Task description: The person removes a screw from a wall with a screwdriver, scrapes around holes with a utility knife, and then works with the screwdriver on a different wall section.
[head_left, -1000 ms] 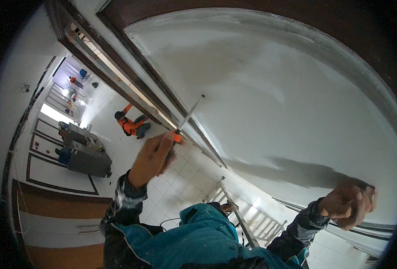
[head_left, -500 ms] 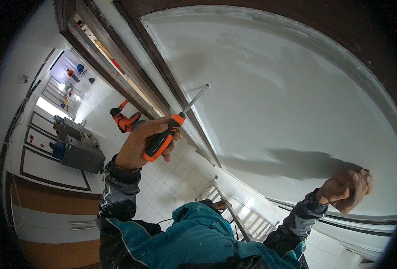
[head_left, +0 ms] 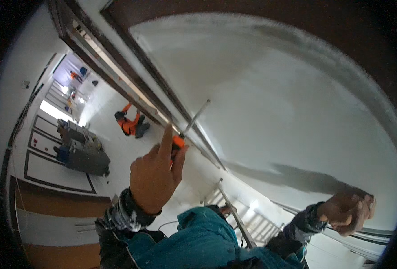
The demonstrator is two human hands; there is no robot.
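My left hand (head_left: pixel 155 172) is wrapped round a screwdriver (head_left: pixel 178 141) with an orange and black handle. Its back faces me, the index finger lies stretched along the tool, and most of the handle is hidden. The long metal shaft points up and right in front of a pale wall panel (head_left: pixel 270 112); whether its tip touches the panel I cannot tell. Over at the right, my right hand (head_left: pixel 348 210) is closed near the panel's lower edge, fingers curled together. What it holds, if anything, does not show.
Dark wooden trim (head_left: pixel 162 92) borders the panel on the left. Below stands a metal ladder or scaffold frame (head_left: pixel 234 210). A person in orange (head_left: pixel 129 123) crouches on the floor by the door frame, another stands far off. Grey cabinets (head_left: pixel 88 157) stand at the left.
My left hand has turned so its back faces me, and the screwdriver tip has moved lower. The right hand has dropped slightly. The crouching person shows more fully.
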